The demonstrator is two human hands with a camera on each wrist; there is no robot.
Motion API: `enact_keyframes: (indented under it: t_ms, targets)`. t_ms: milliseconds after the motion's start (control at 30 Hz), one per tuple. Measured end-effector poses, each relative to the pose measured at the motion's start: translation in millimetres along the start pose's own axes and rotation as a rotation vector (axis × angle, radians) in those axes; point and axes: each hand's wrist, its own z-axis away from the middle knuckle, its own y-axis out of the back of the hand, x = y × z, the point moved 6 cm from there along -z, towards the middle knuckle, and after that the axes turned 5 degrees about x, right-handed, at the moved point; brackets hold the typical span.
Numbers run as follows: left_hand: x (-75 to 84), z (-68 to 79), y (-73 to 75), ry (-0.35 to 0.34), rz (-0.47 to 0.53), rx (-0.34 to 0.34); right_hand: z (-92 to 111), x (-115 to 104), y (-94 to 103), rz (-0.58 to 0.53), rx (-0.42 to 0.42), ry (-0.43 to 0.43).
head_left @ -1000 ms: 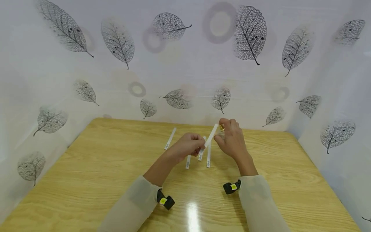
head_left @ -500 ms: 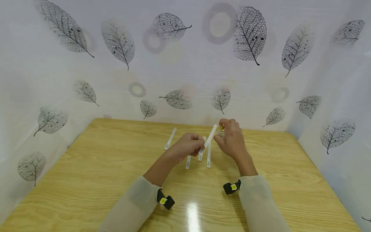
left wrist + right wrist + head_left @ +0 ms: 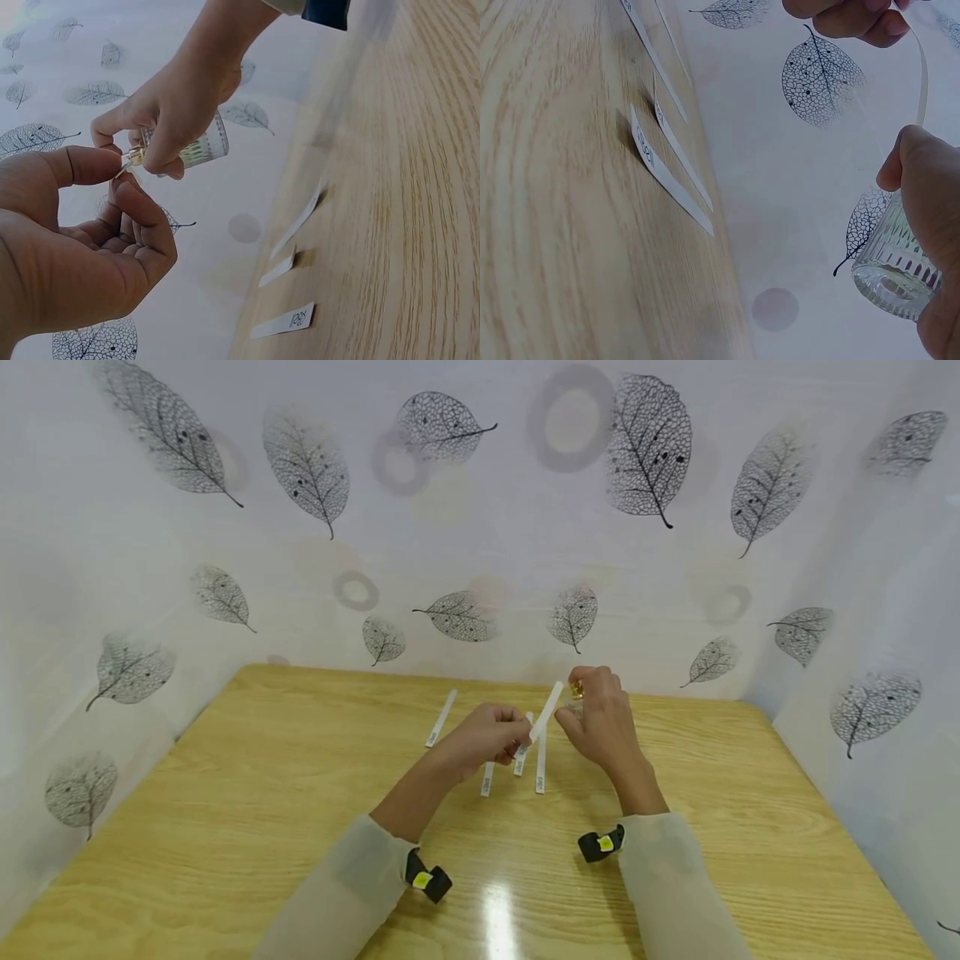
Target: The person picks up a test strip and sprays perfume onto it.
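Observation:
My left hand (image 3: pixel 487 737) pinches one end of a white paper test strip (image 3: pixel 550 703) between thumb and forefinger, its free end slanting up towards the right hand. With my right hand (image 3: pixel 602 720) I grip a ribbed clear glass perfume bottle (image 3: pixel 895 259); its gold neck (image 3: pixel 577 690) shows under the raised forefinger, which bends over the top. In the left wrist view the bottle's neck overlaps the pinching fingertips. The palm hides part of the bottle in the head view. Below the hands lie several more strips, among them one strip (image 3: pixel 541 766) with small printing at its near end.
Another strip (image 3: pixel 440 720) lies apart, left of the hands, on the wood-grain table (image 3: pixel 300 793). A white leaf-patterned sheet (image 3: pixel 480 527) rises behind the table's back edge and along both sides. Each wrist carries a black camera mount (image 3: pixel 600 843).

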Motion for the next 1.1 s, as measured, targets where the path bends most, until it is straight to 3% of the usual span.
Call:
enact_keyframes:
  t_ms: [1100]
  targets:
    - [-3.8, -1.0, 0.0, 0.016, 0.017, -0.003, -0.8, 0.9, 1.4, 0.001, 0.014, -0.015]
